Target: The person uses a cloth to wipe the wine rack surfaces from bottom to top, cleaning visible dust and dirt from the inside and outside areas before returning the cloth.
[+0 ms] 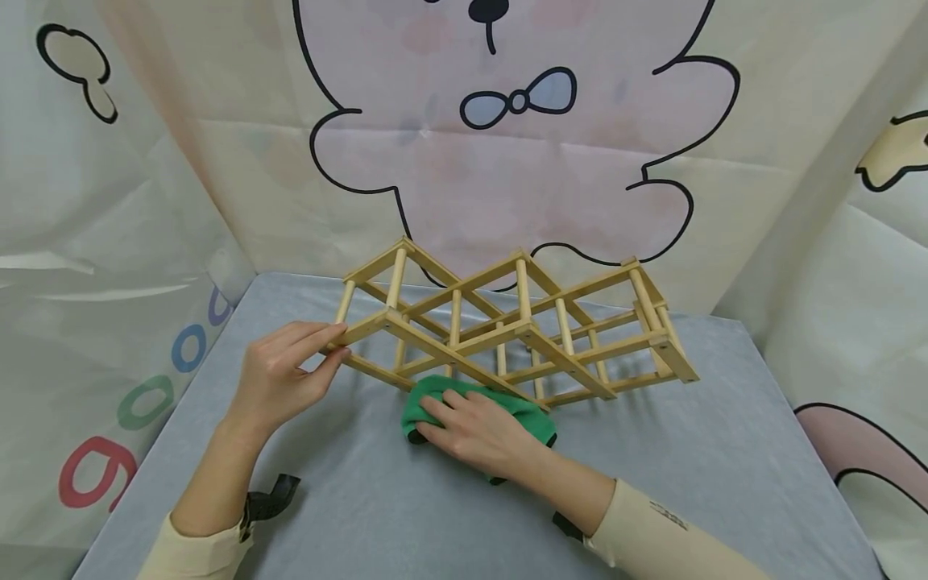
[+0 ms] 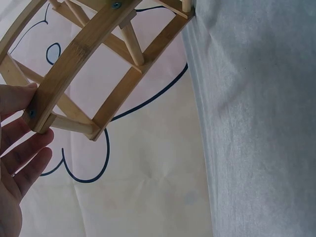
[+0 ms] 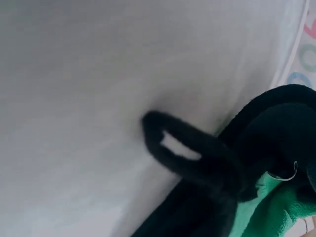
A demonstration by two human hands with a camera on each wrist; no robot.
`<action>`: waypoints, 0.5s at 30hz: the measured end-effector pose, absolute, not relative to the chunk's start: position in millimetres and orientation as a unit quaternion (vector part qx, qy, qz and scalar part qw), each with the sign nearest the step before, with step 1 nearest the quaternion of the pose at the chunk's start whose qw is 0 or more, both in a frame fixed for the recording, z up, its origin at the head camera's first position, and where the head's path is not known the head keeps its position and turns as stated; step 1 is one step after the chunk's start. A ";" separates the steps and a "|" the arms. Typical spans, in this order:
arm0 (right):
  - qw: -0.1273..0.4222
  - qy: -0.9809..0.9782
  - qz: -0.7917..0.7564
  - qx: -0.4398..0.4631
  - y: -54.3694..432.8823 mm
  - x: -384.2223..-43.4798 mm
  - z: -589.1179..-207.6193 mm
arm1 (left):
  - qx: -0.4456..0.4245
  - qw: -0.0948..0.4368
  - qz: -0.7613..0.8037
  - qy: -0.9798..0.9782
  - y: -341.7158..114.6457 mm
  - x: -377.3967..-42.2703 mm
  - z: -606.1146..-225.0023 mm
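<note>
A wooden folding lattice rack [image 1: 471, 365] of crossed slats and round dowels stretches across the head view, its left end raised above the table. My left hand [image 1: 286, 374] pinches that end between thumb and fingers. Close up in the left wrist view, the thumb lies on one side of a slat [image 2: 74, 64] and fingertips on the other. My right hand [image 1: 474, 431] grips a bunched green cloth [image 1: 532, 420] at the rack's lower front slats. Black edging and a black loop [image 3: 152, 140] on the cloth show in the right wrist view, where the hand is mostly hidden.
A grey-blue cloth covers the table [image 1: 689, 483]. Behind it hangs a pale curtain [image 1: 239, 161] with a cartoon drawing, and similar printed sheets enclose both sides. Black straps [image 1: 271, 498] sit at the wrists, near the cream sleeves.
</note>
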State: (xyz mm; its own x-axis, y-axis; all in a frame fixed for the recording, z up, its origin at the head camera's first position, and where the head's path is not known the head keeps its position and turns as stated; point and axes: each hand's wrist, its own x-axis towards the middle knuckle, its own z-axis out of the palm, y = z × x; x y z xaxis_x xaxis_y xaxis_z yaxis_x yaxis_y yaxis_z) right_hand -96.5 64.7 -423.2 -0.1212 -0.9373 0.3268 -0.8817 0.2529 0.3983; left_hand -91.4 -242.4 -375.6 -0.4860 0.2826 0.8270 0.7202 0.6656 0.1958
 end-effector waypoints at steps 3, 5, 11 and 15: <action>0.301 -0.735 -0.041 0.607 50.2 -95.9 -418.4 | -0.305 0.402 -0.270 -0.820 -242.7 -90.8 -376.0; 0.318 -0.731 -0.036 0.603 42.3 -95.1 -415.4 | -0.304 0.400 -0.270 -0.821 -243.1 -90.2 -376.0; 0.332 -0.735 -0.016 0.591 34.2 -93.4 -410.1 | -0.305 0.398 -0.273 -0.821 -244.2 -89.1 -375.6; 0.335 -0.755 0.008 0.564 45.6 -90.9 -404.1 | -0.307 0.399 -0.274 -0.819 -244.2 -89.9 -375.5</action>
